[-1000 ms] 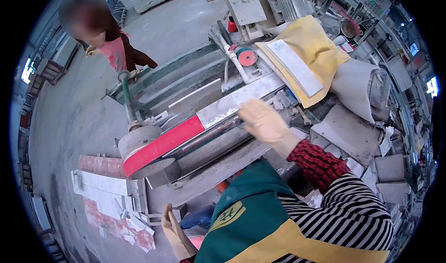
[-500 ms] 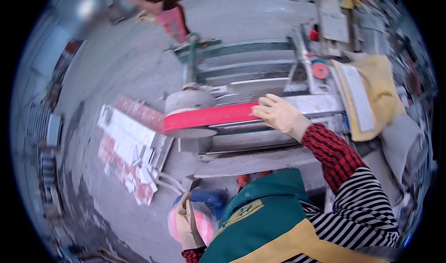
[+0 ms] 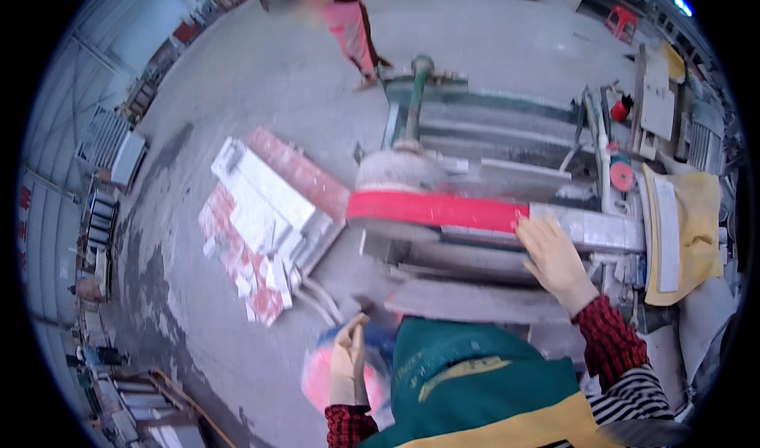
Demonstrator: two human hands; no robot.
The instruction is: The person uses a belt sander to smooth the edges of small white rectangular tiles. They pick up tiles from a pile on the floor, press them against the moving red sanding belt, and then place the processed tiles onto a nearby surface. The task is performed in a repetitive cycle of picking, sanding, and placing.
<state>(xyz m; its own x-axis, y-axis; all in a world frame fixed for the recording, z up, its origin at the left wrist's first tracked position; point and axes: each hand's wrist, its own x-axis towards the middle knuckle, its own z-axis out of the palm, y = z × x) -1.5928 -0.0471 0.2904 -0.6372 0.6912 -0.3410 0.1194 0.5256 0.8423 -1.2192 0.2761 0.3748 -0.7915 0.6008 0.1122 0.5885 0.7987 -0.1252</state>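
In a cream glove, my right hand (image 3: 556,263) reaches to the near edge of a broad red belt (image 3: 443,209) on a belt-grinding machine. Its fingers are stretched out and the fingertips rest at or just beside the belt, where it meets a pale grey metal section (image 3: 590,225); contact is hard to tell. The belt bends round a pale wheel (image 3: 400,169) at its left end. My left hand (image 3: 348,362), gloved alike, is low with fingers extended upward, and nothing shows in it. Behind it is a pink round thing (image 3: 318,378) under clear plastic.
White slabs and broken pieces (image 3: 265,203) lie on reddish boards (image 3: 297,163) left of the machine. A yellow cloth (image 3: 697,226) with a white strip (image 3: 668,234) sits at the right end. Beyond the machine stands a person in a pink apron (image 3: 350,35). A red stool (image 3: 621,22) is far right.
My right hand has drawn back from over the red belt to its near edge. The whole view has shifted, so the machine appears farther right and lower. My left hand stays low.
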